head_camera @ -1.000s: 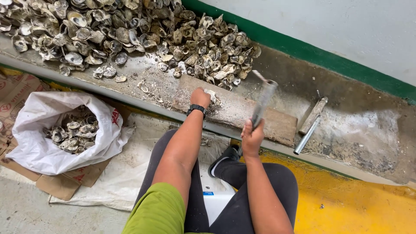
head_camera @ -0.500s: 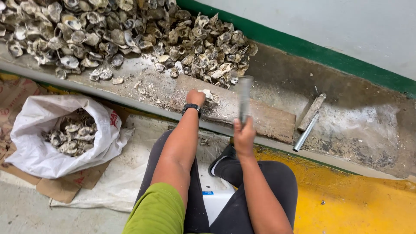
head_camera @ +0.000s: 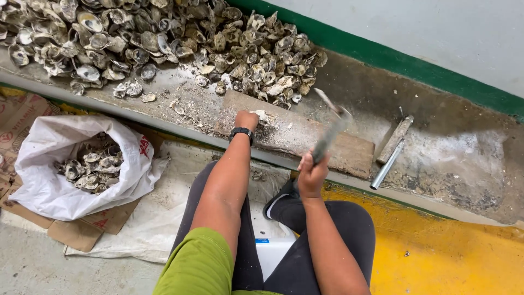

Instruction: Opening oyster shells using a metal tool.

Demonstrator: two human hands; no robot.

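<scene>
White bag (head_camera: 49,180) contains shells. Left hand (head_camera: 246,119) pins a shell (head_camera: 263,116) on the board (head_camera: 349,147); right hand (head_camera: 312,173), fingers clenched, raises a hammer (head_camera: 330,134).

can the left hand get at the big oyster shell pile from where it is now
Probably yes. The left hand rests on the wooden board, holding a shell, and the shell pile lies just beyond the board with nothing between them.

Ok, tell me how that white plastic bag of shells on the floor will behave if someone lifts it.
The white plastic bag looks thin and crumpled, so it will probably sag and flop. The shells inside likely make it heavy for its size. Their rough edges might tear the film.
</scene>
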